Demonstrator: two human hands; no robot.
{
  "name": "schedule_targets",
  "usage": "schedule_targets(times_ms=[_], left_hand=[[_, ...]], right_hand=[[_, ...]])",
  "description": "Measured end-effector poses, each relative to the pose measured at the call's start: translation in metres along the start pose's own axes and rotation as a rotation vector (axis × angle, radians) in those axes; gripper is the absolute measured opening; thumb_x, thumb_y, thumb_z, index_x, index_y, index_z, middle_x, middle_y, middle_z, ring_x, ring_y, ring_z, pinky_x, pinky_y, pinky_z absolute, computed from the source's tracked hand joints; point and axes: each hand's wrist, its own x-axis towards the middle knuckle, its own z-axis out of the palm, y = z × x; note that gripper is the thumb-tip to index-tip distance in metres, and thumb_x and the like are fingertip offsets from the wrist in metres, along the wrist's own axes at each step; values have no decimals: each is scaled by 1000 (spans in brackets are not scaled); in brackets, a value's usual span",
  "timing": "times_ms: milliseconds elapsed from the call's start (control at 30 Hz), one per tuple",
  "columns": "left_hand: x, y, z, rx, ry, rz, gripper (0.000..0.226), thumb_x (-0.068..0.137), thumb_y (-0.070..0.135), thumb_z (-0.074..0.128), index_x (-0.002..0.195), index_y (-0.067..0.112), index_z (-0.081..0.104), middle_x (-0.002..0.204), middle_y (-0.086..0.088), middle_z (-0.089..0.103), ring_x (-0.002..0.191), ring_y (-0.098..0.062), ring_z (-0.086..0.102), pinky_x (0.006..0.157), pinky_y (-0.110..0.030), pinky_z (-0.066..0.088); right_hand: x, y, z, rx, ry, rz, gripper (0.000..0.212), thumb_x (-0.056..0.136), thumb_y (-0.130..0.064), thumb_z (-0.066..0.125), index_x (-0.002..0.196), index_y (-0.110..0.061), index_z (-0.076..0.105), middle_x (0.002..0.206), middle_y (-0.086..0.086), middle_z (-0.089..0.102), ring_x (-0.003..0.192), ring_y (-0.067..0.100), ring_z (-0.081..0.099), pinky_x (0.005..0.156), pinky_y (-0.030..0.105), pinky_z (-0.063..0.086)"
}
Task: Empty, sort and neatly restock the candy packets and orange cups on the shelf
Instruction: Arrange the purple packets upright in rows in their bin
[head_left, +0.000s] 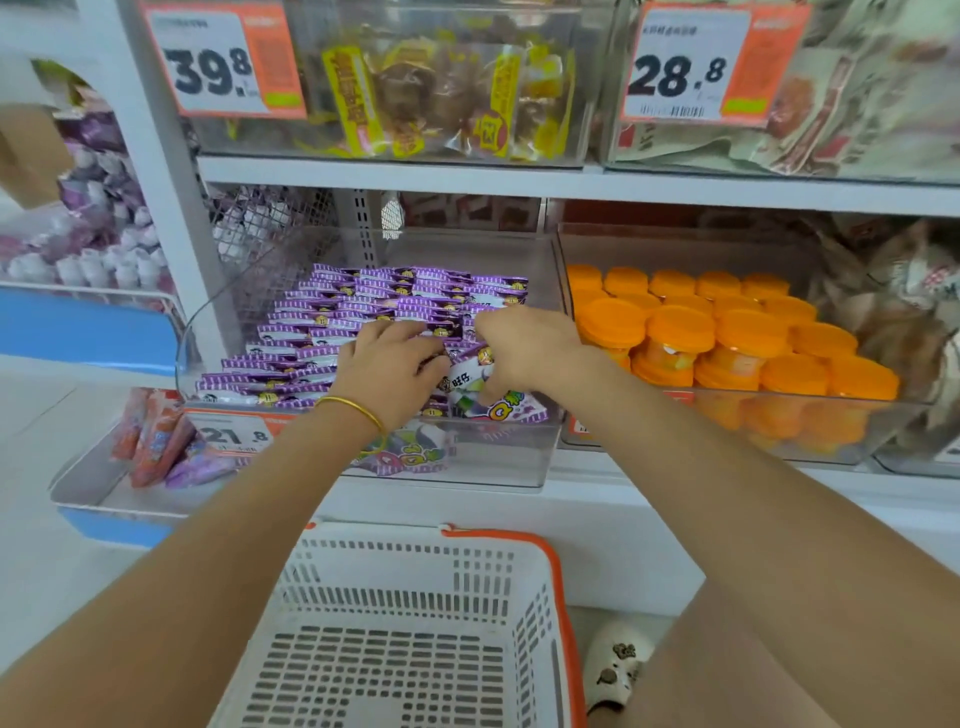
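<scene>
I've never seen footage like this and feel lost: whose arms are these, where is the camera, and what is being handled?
There is no machine here. The one picture comes from a camera worn on a person's head, looking down at their own bare arms. Both reach into a clear bin of purple candy packets on a shelf. The left hand, wearing a gold bracelet, and the right hand each grip packets at the front of the pile. To the right sit stacked orange cups. Below the shelf stands a white basket with an orange rim.

Purple-striped packets (363, 312), orange cups (727, 332), seemingly.
</scene>
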Motion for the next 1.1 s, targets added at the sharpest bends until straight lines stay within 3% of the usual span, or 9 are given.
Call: schedule_targets(times_ms=[200, 267, 367, 467, 533, 667, 833, 1000, 1100], left_hand=[[1, 0, 1, 21, 28, 42, 36, 98, 38, 40, 132, 37, 49, 148, 8, 34, 136, -24, 20, 109, -44, 19], [2, 1, 0, 43, 6, 25, 33, 98, 39, 39, 127, 34, 55, 148, 7, 34, 137, -25, 18, 108, -43, 17], [4, 1, 0, 47, -2, 15, 35, 98, 38, 38, 128, 31, 55, 149, 5, 33, 137, -25, 17, 109, -43, 17], [5, -4, 4, 25, 49, 29, 38, 98, 34, 41, 135, 28, 49, 146, 2, 37, 135, -26, 22, 110, -45, 22], [3, -6, 4, -5, 94, 52, 36, 97, 32, 44, 131, 26, 53, 142, 0, 42, 133, -27, 27, 110, -45, 24], [-3, -8, 5, -32, 149, 81, 30, 96, 27, 47, 121, 23, 63, 139, 1, 46, 132, -25, 28, 108, -44, 26], [-19, -16, 6, -48, 229, 143, 33, 95, 32, 44, 118, 20, 64, 133, -2, 53, 129, -27, 36, 105, -50, 30], [-67, -29, 8, -164, 524, 307, 30, 90, 22, 47, 108, 9, 67, 116, -8, 63, 110, -32, 54, 95, -45, 40], [-113, -39, 27, -207, 602, 328, 24, 87, 10, 49, 101, 4, 67, 109, -9, 65, 103, -27, 54, 91, -34, 37]], right_hand=[[7, -3, 6, 113, -109, -23, 47, 72, -37, 80, 97, -11, 50, 83, 2, 48, 82, 21, 51, 55, 29, 39], [6, -3, 5, 138, -43, -12, 46, 73, -33, 80, 101, -10, 53, 87, 5, 53, 86, 24, 52, 57, 29, 40], [-2, -3, 10, 26, 202, 6, 53, 78, -29, 76, 118, -12, 45, 108, 9, 59, 111, 30, 46, 78, 38, 42], [-7, 1, 14, -13, 344, 4, 42, 82, -24, 73, 110, -13, 45, 105, 8, 59, 107, 29, 50, 71, 38, 42], [-6, 5, 8, 8, 281, 21, 32, 84, -23, 71, 91, -11, 42, 90, 7, 55, 87, 27, 54, 62, 35, 39], [-5, 2, -3, -26, 60, 11, 44, 85, -29, 69, 61, -11, 37, 64, 2, 39, 59, 17, 44, 49, 27, 33], [-7, -10, 8, -36, -40, 73, 42, 85, -26, 70, 63, -13, 38, 68, 1, 42, 79, 24, 55, 64, 31, 43], [-46, -17, -7, 76, 333, 56, 22, 90, -28, 64, 99, -10, 55, 104, 9, 54, 96, 28, 57, 70, 36, 46], [-84, -40, 16, 450, 447, -66, 14, 90, -30, 62, 97, -19, 58, 94, -2, 57, 84, 19, 55, 71, 35, 47]])
